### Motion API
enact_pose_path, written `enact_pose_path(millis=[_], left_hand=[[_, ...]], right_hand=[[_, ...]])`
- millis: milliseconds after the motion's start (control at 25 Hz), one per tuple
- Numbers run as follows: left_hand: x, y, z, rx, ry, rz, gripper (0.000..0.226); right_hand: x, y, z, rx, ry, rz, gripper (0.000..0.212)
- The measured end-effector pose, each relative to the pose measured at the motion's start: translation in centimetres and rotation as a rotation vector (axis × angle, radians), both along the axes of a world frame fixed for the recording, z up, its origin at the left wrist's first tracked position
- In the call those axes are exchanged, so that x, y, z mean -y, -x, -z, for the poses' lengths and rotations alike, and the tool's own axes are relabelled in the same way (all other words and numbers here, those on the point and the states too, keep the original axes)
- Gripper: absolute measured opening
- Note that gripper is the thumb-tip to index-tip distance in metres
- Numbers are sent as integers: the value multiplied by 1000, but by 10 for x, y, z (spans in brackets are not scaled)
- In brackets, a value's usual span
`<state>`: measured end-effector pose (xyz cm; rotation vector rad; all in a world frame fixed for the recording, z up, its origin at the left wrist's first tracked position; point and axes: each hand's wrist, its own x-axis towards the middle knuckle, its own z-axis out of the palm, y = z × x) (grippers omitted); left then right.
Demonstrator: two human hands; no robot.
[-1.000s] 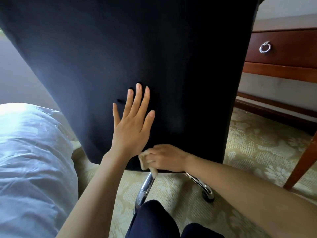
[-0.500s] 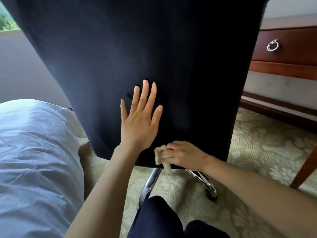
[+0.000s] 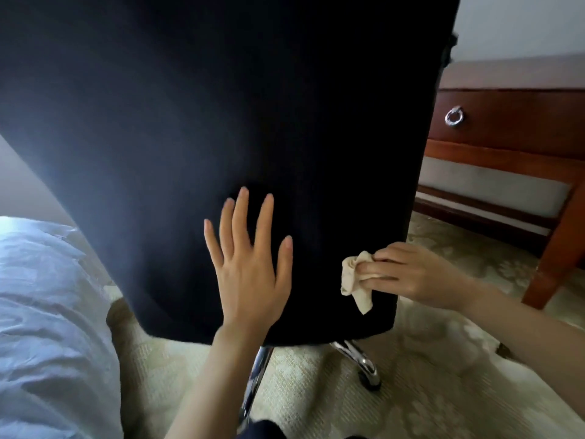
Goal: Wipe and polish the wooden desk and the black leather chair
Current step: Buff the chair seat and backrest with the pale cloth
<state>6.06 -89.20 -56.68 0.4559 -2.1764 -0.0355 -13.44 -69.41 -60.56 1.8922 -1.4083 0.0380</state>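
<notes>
The back of the black leather chair (image 3: pixel 240 115) fills most of the view, close in front of me. My left hand (image 3: pixel 250 264) lies flat on its lower back with straight, spread fingers. My right hand (image 3: pixel 408 274) pinches a small beige cloth (image 3: pixel 356 280) and holds it against the chair's lower right part, near the edge. The wooden desk (image 3: pixel 512 122) stands behind the chair at the right, showing a drawer with a silver ring pull (image 3: pixel 454 115).
White bedding (image 3: pixel 47 327) lies at the lower left. The chair's chrome base legs (image 3: pixel 364 359) stand on a patterned beige carpet (image 3: pixel 427 359). A desk leg (image 3: pixel 557 248) comes down at the right. My dark-clothed knee (image 3: pixel 262 430) shows at the bottom edge.
My right hand has carried the cloth from the chair's bottom middle, beside my left wrist, out to the right and a little up. My left hand stays flat on the chair back.
</notes>
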Motion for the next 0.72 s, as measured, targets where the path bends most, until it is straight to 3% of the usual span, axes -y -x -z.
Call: enact_pose_path(millis=[160,320,440,560,720], left_hand=[[-22,31,-72,-99,132,150,48],[-53,56,-195,-138,310,280,48],[-71,60,-279,-144,336,349,45],[-79,60,-337,-8,274,292,44],[-81,53,-377,271,20,249,52]], right_hand=[[-5,3,-120,-90,139,-13,20],[-11,-2,-249,-140,237,-39,12],[-13,-8,-316,-147,300,-48,4],[-11,-15,-357,-144,247,-69,2],[-18,-26,-395,-32,190,-60,10]])
